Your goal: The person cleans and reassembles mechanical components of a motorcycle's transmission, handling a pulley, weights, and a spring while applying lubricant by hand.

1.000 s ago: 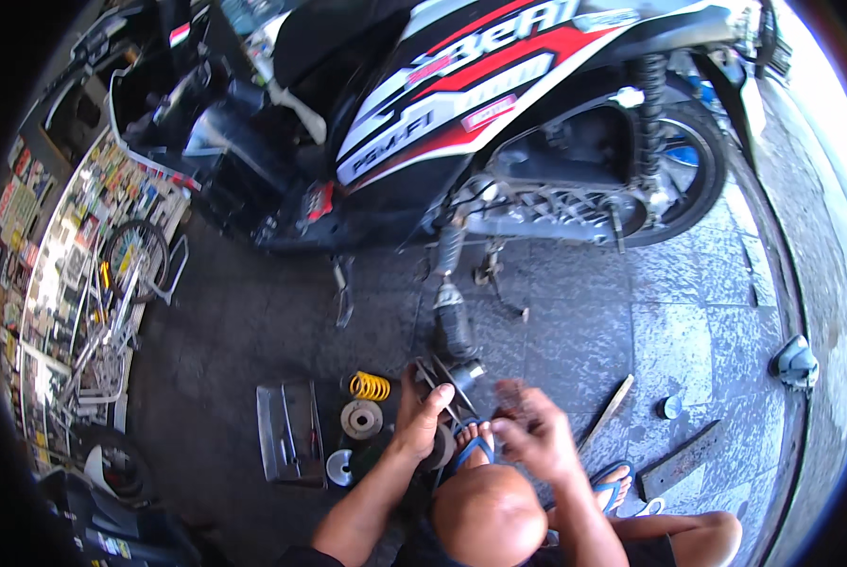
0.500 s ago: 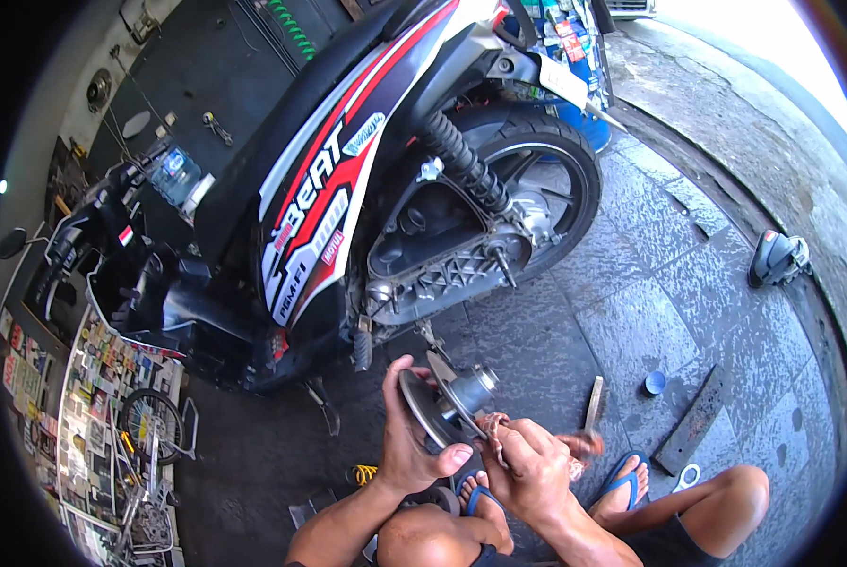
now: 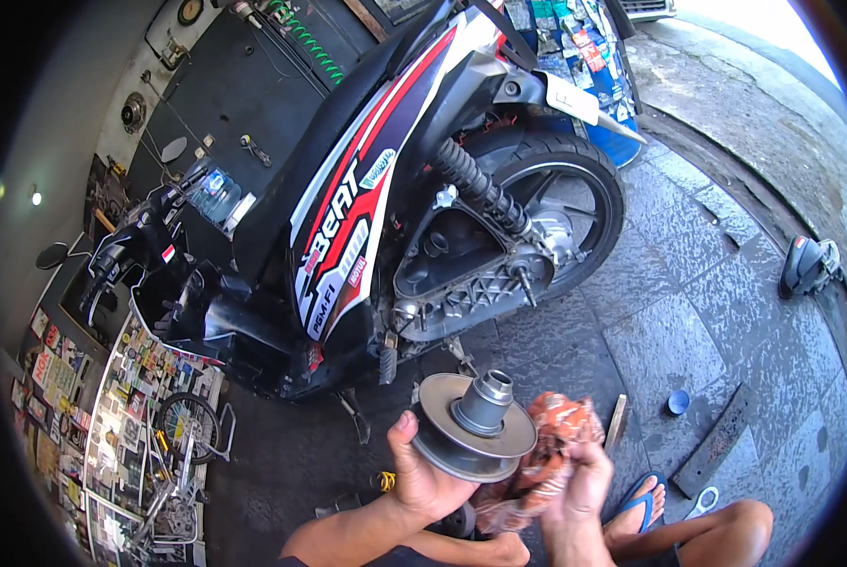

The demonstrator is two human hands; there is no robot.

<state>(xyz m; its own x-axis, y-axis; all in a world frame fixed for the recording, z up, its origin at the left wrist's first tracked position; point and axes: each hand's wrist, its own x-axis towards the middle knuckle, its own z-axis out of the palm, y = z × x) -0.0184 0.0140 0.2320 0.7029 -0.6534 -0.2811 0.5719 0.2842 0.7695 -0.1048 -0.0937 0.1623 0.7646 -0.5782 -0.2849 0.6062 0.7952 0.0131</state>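
A round steel pulley with two discs and a hollow hub [image 3: 469,425] rests in my left hand [image 3: 428,477], fingers and thumb round its lower left side. My right hand [image 3: 579,482] grips a crumpled orange-and-white patterned cloth [image 3: 561,425] just to the right of the pulley, close against its discs. A red, white and black scooter [image 3: 348,227] stands above them, its rear drive housing [image 3: 471,293] exposed. Part of a yellow spring [image 3: 387,481] shows on the floor behind my left forearm.
A wooden stick [image 3: 617,420], blue cap [image 3: 677,402], dark bar [image 3: 707,444] and ring tool [image 3: 705,501] lie right of my hands. A helmet [image 3: 809,266] sits near the pavement edge. A bicycle frame [image 3: 168,482] stands by a display case at left; a blue drum [image 3: 613,146] behind the rear wheel.
The pulley has turned, hub upward, and moved right in my left hand. The orange cloth has opened out beside it in my right hand. The view has shifted, showing more of the scooter's surroundings.
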